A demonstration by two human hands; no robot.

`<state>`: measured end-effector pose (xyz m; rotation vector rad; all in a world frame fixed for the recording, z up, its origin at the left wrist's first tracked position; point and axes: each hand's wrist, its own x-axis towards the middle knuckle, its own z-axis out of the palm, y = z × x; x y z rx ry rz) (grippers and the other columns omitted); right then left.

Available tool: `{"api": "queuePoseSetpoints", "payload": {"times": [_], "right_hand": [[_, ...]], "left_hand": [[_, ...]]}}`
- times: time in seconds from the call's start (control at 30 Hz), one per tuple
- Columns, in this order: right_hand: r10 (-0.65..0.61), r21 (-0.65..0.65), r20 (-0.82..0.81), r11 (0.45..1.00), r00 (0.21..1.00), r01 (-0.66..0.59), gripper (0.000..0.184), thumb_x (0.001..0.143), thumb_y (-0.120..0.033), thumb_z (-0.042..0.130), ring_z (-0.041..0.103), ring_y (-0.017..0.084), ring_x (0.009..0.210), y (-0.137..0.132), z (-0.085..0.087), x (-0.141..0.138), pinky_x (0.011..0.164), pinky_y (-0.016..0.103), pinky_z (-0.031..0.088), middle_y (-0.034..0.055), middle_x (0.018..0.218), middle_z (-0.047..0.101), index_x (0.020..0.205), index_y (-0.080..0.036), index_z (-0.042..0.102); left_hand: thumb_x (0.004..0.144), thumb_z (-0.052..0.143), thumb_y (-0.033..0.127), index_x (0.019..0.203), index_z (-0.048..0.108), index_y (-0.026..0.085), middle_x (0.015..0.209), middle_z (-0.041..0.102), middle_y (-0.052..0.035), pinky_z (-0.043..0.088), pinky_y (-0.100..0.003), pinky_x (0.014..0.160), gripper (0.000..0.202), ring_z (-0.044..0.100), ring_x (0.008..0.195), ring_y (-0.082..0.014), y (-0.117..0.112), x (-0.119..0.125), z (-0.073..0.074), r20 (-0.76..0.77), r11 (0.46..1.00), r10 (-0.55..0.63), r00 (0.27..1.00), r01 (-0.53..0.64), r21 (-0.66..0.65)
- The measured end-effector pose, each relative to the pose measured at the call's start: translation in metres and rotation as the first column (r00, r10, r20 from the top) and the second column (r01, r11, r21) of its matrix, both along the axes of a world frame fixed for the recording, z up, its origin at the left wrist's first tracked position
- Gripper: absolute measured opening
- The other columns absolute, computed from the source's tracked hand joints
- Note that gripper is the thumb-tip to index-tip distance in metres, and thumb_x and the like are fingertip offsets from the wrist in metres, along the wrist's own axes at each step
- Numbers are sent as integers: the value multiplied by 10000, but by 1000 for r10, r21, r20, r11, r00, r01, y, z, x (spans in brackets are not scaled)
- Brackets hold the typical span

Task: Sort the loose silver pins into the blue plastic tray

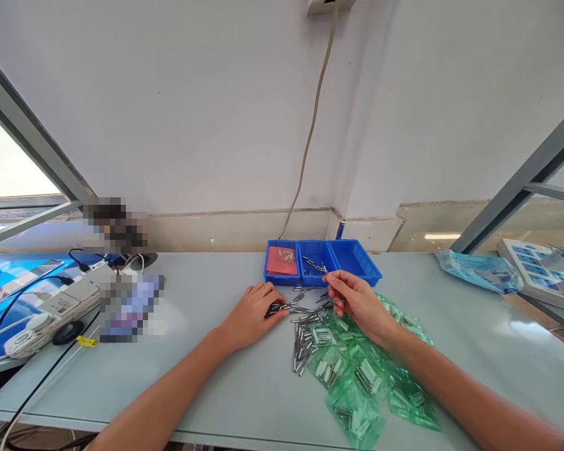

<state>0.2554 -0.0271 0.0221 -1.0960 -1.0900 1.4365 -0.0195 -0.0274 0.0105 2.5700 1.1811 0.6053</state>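
My left hand (256,314) rests on the table with its fingers curled round a bunch of slim metal pins (276,307). Over the front of the middle compartment, my right hand (355,304) is closed in a pinch on what looks like one small metal pin (326,274). Between the hands lies a loose pile of metal pins (303,341). Under and beside my right hand spread several green plastic bags (355,410) with pins and pale pieces inside. The blue bin (371,274) has three compartments; pins lie in the middle one, a red packet (282,260) in the left.
Power strips (59,307) and cables crowd the table's left side, beside a blurred flat object (134,310). At the far right are a blue plastic packet (479,270) and a white box-like stack (543,272). Metal frame bars (512,181) slant up at both sides; a wall stands behind.
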Motion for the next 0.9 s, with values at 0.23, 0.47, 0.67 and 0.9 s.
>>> {"api": "queuePoseSetpoints", "payload": {"times": [0.23, 0.47, 0.67, 0.9], "right_hand": [[-5, -11, 2, 1000, 1000, 5, 357, 857, -549, 794, 419, 87, 560, -2, 4, -1, 458, 219, 440, -18, 767, 554, 923, -211, 700], [-17, 4, -41, 1000, 999, 17, 369, 882, -562, 759, 419, 99, 569, -4, 8, -3, 465, 236, 449, -14, 792, 554, 1027, -224, 732], [8, 157, 134, 987, 991, -29, 375, 959, -581, 644, 495, 137, 601, -3, 2, -1, 510, 291, 470, -2, 881, 605, 1189, -286, 675], [-168, 456, 810, 783, 561, -423, 229, 1009, -405, 627, 600, 285, 1064, -9, -12, -2, 939, 455, 490, 81, 1125, 690, 1179, -276, 709]], "left_hand": [[1059, 561, 437, 1086, 641, 232, 1109, 650, -47, 457, -403, 907, 221, 577, 991, -232, 0, 0, 0, 10, 1000, -3, 1000, 3, 8], [1062, 546, 462, 1093, 646, 230, 1108, 645, -50, 457, -403, 914, 254, 578, 995, -233, 1, 0, 0, 10, 1000, -3, 1000, 3, 0], [1063, 547, 454, 1097, 644, 224, 1101, 646, -51, 460, -400, 913, 252, 577, 996, -232, 0, 0, 1, 15, 1000, -8, 1000, 8, 8], [1054, 575, 433, 1085, 646, 231, 1088, 647, -45, 454, -389, 909, 216, 582, 1002, -233, -1, 2, 3, 13, 1000, -1, 1000, 1, 18]]}}
